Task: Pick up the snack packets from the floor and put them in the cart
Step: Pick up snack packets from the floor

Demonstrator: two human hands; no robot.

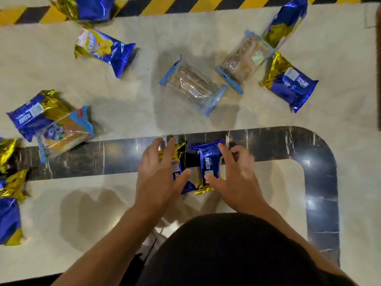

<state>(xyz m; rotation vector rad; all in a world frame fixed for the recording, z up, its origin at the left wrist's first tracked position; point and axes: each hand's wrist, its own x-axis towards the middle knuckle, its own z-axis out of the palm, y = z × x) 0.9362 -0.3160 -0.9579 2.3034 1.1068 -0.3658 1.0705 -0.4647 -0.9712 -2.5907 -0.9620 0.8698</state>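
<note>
Your fingers (224, 153) curl around two foil packets (209, 164), left hand (156, 172) and right hand (237, 174) each gripping one; they look light, crinkly, slippery, so pinch the middles.

A: Which items are cut off by the frame?

B: The packet (88, 7) at the top edge and the packets (9, 219) stacked along the left edge of the floor (206, 27).

A: Anything hidden?

B: The left hand (156, 178) covers most of one blue-and-gold packet (177, 159). The right hand (237, 178) covers one side of its neighbour (209, 166). Printed lettering is blurred, unreadable.
</note>
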